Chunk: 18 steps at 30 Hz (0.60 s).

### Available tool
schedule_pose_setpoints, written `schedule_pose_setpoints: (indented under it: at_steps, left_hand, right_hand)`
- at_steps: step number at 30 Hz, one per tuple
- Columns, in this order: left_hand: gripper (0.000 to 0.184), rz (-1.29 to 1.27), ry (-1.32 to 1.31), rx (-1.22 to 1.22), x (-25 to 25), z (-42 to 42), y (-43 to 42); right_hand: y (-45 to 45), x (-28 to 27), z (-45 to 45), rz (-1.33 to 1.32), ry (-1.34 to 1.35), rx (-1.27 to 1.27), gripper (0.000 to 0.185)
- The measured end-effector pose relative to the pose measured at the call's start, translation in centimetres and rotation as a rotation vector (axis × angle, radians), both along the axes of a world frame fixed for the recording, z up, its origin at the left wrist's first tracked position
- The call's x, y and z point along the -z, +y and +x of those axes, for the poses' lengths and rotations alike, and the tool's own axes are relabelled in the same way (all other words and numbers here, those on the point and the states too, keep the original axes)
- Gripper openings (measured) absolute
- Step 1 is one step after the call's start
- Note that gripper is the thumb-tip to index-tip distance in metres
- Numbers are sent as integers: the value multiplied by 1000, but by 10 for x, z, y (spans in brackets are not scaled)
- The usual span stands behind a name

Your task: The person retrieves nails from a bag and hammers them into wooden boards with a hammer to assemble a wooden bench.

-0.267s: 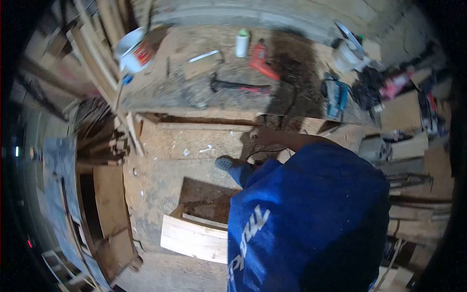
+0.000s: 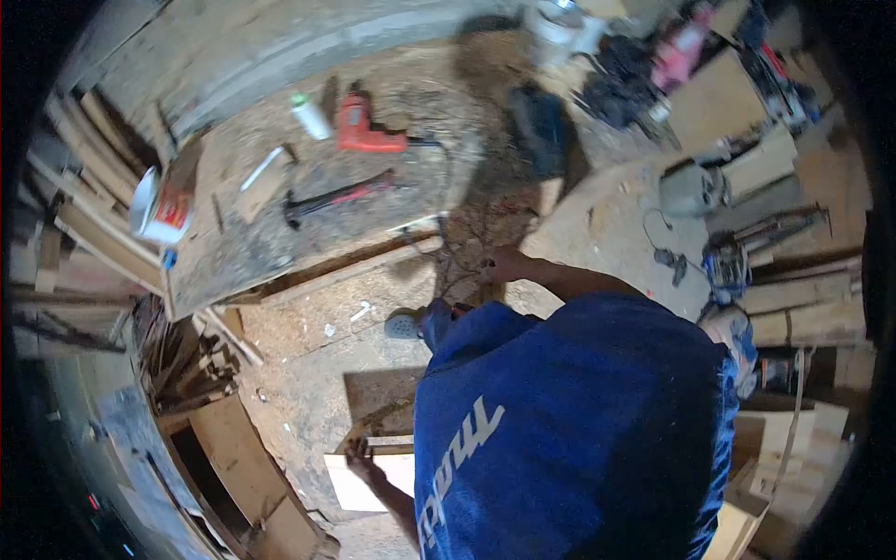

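Since I'm looking down past my own blue shirt (image 2: 579, 420), you mostly get fabric, but the bit that matters is my left hand (image 2: 361, 459) right at the edge of the pale board (image 2: 357, 485). It's clearly the nearer of the two; the board's long axis runs out ahead of me, near end lost behind the shirt. Fingers are at that edge, though I honestly can't tell if they're gripping or just resting. My right hand (image 2: 504, 265) is well apart from it, curled up near the surface (image 2: 201, 275), and I can't tell whether there's anything in it. One shoe (image 2: 403, 325) pokes out onto the sawdusty floor (image 2: 308, 373). Over on the surface: hammer (image 2: 341, 194), red drill (image 2: 364, 129), white bottle (image 2: 311, 119), then a bucket (image 2: 170, 213) toward the end, lumber (image 2: 110, 238) past that, and a grubby wall (image 2: 308, 47) behind.
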<state>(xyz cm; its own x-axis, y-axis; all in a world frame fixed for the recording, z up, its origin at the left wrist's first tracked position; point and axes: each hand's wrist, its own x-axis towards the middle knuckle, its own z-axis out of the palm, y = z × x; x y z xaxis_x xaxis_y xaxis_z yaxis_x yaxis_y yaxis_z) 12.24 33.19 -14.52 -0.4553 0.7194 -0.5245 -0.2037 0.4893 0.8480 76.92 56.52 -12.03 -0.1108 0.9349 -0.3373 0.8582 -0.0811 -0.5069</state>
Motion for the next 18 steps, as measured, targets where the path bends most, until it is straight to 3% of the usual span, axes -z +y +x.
schedule_pose_setpoints:
  at_steps: [2,3,5,7,8,9,10,15,17,18]
  left_hand:
    - [59,-39,142,11,-24,16,9]
    - [60,-42,202,9,-23,21,0]
    - [61,-132,115,27,10,27,-20]
    - [40,-137,7,28,13,83,-57]
    - [42,-230,-20,138,36,99,-72]
    - [48,-357,69,410,35,135,-87]
    - [48,-344,75,418,19,161,-79]
    - [49,-344,-26,298,19,279,-55]
    - [49,-345,-68,228,17,327,-43]
    - [49,-354,-89,192,16,352,-43]
  right_hand:
    - [-55,-37,52,-291,39,145,36]
    - [-85,-39,82,-295,24,163,36]
    - [-142,-36,142,-119,70,225,31]
    - [-180,-19,220,34,62,247,26]
    - [-190,-29,254,80,12,335,25]
    - [-190,-37,283,133,-33,424,24]
    - [-183,-45,316,165,-77,465,23]
    - [-112,-129,443,544,-244,700,19]
    - [-67,-168,486,693,-242,664,25]
    - [-42,-174,511,635,-268,673,25]
